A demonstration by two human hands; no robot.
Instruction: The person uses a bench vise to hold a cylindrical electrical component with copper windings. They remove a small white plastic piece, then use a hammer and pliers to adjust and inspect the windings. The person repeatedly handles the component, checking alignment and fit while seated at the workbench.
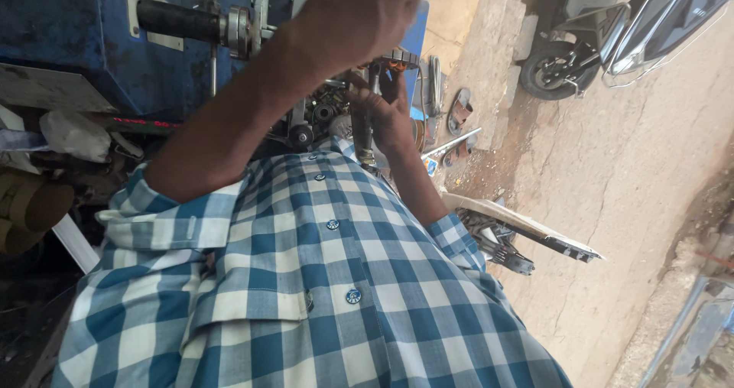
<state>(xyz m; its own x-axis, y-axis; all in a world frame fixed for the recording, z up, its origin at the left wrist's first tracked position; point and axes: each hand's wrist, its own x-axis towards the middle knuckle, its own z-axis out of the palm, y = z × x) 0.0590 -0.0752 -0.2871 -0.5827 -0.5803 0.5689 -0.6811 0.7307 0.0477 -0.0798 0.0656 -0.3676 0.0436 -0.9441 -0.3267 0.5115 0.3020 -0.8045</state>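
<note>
My left hand (359, 13) is raised close to the camera, its grip turned away so I cannot tell its state. My right hand (391, 113) is clamped on a metal part (365, 124), held upright before my checked shirt (321, 281), below a stator (397, 58).

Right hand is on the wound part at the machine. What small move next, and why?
Probably lower the left hand to steady the wound part. Only the right hand has a grip on it, by the blue machine, while the left is raised, touching nothing visible.
</note>
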